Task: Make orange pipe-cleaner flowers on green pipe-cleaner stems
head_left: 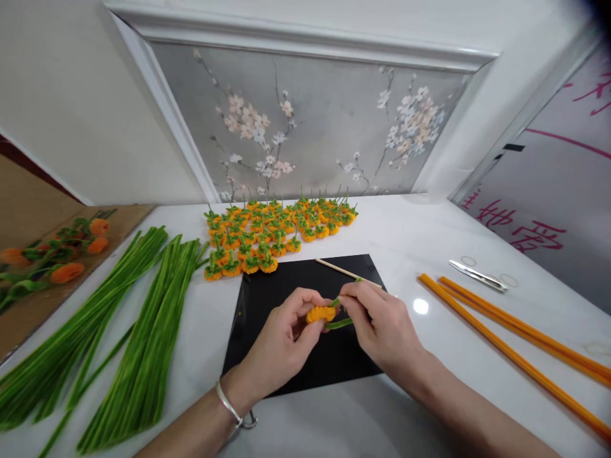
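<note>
Over the black board point(296, 362), my left hand point(291, 331) pinches an orange pipe-cleaner flower point(321, 314) between thumb and fingers. Close on its right, my right hand point(379, 318) is closed on a green pipe cleaner point(340, 324) that runs out from the flower. One short green end shows at the right fingertips, and another length passes below them. How the green piece joins the flower is hidden by the fingers. A thin wooden stick point(346, 271) lies across the board's far right part, just beyond my right hand.
Rows of finished orange flowers with green stems point(267, 229) stand behind the board. Green pipe cleaners point(143, 356) lie in bundles at left, near a flower picture point(67, 254). At right are orange pipe cleaners point(506, 346), scissors point(478, 276) and clear rings point(508, 280).
</note>
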The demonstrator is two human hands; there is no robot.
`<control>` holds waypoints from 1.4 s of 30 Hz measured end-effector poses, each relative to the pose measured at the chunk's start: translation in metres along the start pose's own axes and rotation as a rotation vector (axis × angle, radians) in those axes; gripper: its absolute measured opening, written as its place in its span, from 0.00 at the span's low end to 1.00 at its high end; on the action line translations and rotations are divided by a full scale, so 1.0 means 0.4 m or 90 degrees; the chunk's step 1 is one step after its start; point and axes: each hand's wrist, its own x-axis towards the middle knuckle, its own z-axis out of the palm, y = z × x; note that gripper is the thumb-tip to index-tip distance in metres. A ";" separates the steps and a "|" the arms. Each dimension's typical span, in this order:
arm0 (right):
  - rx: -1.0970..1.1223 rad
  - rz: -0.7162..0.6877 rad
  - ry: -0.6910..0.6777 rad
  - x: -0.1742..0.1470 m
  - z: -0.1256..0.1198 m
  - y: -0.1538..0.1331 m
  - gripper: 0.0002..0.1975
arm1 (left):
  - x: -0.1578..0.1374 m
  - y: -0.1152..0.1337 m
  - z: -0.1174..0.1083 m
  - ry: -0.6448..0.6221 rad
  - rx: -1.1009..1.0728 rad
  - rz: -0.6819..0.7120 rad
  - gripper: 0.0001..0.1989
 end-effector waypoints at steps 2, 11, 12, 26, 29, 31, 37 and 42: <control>-0.022 -0.021 -0.013 -0.004 -0.001 0.001 0.09 | -0.002 -0.006 0.003 -0.003 0.055 0.002 0.05; -0.202 -0.193 -0.032 -0.015 0.002 -0.008 0.13 | -0.003 -0.010 0.011 0.057 0.093 -0.012 0.05; -0.213 -0.210 -0.025 -0.015 0.001 -0.008 0.13 | -0.001 -0.007 0.012 0.068 0.046 -0.028 0.05; -0.312 -0.294 -0.127 -0.012 -0.019 -0.018 0.13 | -0.001 0.017 0.018 0.101 -0.180 -0.071 0.08; -0.293 -0.294 -0.122 -0.008 -0.019 -0.010 0.14 | 0.000 0.014 0.011 0.042 -0.240 -0.116 0.09; -0.265 -0.282 -0.103 -0.006 -0.019 -0.003 0.15 | 0.003 0.015 0.008 0.037 -0.263 -0.139 0.07; -0.178 -0.192 -0.005 -0.008 -0.013 0.005 0.15 | 0.003 0.023 0.007 0.072 -0.324 -0.145 0.04; -0.154 -0.150 0.002 -0.008 -0.011 0.009 0.13 | -0.002 0.022 0.003 0.031 -0.288 -0.115 0.09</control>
